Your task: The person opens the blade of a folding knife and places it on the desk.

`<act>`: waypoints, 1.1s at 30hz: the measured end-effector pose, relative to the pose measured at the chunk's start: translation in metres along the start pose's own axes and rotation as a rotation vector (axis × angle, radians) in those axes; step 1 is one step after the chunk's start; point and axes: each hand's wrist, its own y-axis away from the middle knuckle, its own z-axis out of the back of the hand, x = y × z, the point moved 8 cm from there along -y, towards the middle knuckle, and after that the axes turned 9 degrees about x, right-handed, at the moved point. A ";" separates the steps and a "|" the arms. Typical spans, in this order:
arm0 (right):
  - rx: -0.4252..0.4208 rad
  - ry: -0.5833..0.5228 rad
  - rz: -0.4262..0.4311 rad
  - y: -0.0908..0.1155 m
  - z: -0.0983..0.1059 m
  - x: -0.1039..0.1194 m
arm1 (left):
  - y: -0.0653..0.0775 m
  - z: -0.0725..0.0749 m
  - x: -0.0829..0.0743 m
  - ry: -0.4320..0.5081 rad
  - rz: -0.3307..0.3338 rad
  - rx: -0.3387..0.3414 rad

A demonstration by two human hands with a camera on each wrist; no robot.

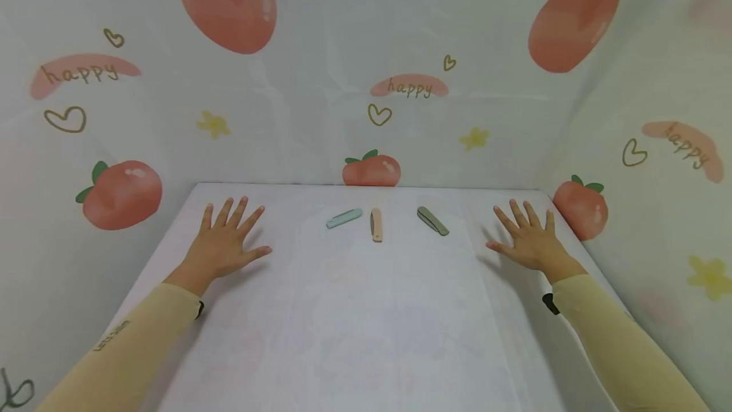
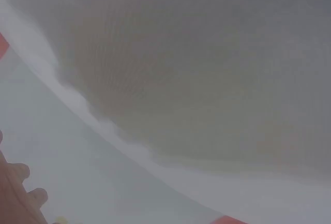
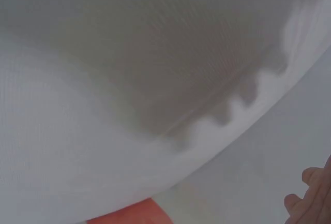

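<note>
Three small folding knives lie closed in a loose row towards the far side of the white table. The pale blue knife lies slanted on the left, the peach knife points nearly straight away from me, and the olive green knife slants on the right. Well left of them is my left hand, palm down with fingers spread. On the other side my right hand is likewise spread, apart from the green knife. Both hands hold nothing and cast shadows on the cloth. Only fingers show in the right wrist view.
Behind the table hangs a white curtain printed with red fruit, yellow flowers and "happy" lettering. It continues along the left and right sides. The table's back edge runs just beyond the knives. Both forearms wear beige sleeves, with dark bands at the wrists.
</note>
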 end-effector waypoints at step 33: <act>-0.025 -0.036 0.028 0.003 0.000 0.003 | 0.005 -0.002 0.000 0.012 -0.003 -0.015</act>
